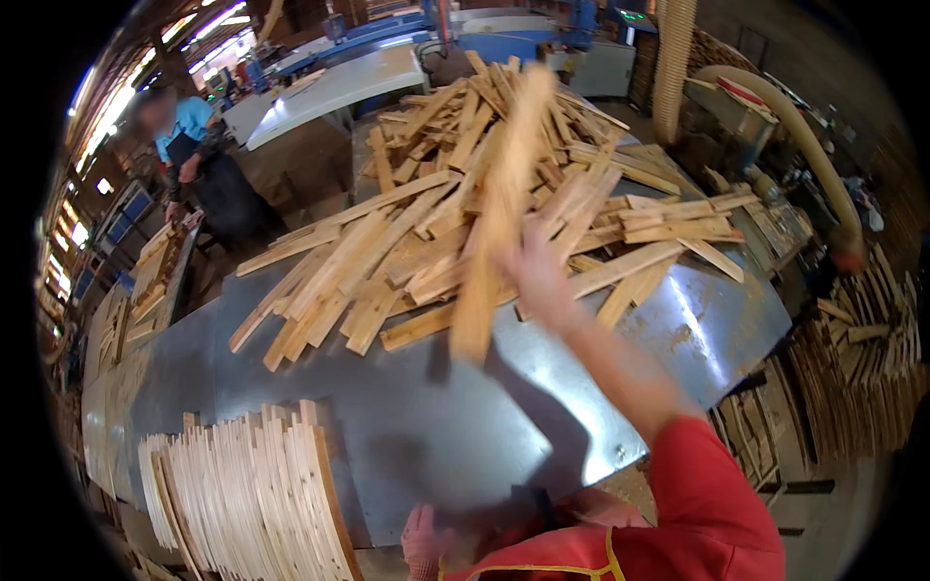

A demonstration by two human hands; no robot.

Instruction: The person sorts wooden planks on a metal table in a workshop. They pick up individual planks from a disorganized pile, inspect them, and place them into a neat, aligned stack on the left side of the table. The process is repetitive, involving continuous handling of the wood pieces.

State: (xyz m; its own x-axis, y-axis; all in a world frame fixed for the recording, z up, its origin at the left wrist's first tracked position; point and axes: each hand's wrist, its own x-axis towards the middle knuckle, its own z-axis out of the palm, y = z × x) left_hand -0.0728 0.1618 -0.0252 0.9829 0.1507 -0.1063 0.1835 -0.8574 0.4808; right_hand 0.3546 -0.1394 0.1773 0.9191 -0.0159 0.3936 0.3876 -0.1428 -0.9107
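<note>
My right hand (536, 271) is smeared by motion, so I can't make out each finger, and the upper end of the board (496, 218) it grips blurs too. My left hand (422, 537) sits low by the table's near edge, partly blurred; I can't tell whether its fingers are spread or closed. The row of pale strips (257, 494) beside it, on its left, is cut off by the lower rim.

The board covers part of the loose heap of wood pieces (387, 257) spread across the metal table (417, 407). Past the heap, a white-topped bench (339, 87) stands toward the left and a ribbed hose (675, 68) hangs toward the right. A person (208, 165) in a blue top stands at far left.

The board slants up in my right hand, in front of the heap, well apart from my left.
</note>
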